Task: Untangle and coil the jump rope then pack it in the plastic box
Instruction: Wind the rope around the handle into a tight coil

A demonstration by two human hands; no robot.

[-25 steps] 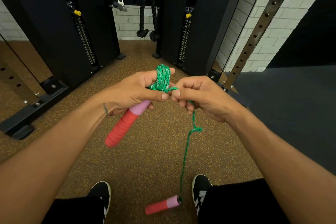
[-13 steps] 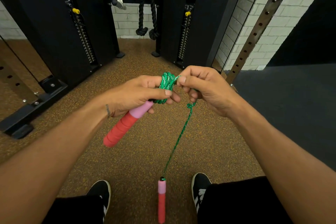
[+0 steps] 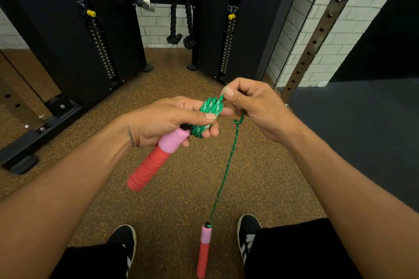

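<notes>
My left hand (image 3: pixel 167 120) grips a coil of green jump rope (image 3: pixel 209 110) wound around its fingers, together with one pink-and-red handle (image 3: pixel 156 158) that sticks out down and to the left. My right hand (image 3: pixel 254 106) pinches the rope just right of the coil, at its top edge. From under that hand a single strand with a small knot (image 3: pixel 238 121) hangs straight down. The second pink-and-red handle (image 3: pixel 204 251) dangles at the strand's end, between my two black shoes. No plastic box is in view.
I stand on brown speckled rubber floor (image 3: pixel 181 188). Black weight-stack columns (image 3: pixel 68 41) rise ahead, with a black rope attachment (image 3: pixel 181 22) hanging between them. A perforated steel upright (image 3: pixel 317 36) stands at the right, beside a dark mat (image 3: pixel 362 131).
My right hand rose from level with the coil to its top edge, carrying the rope around. The hanging handle was pulled up and swung from lying sideways to hanging straight.
</notes>
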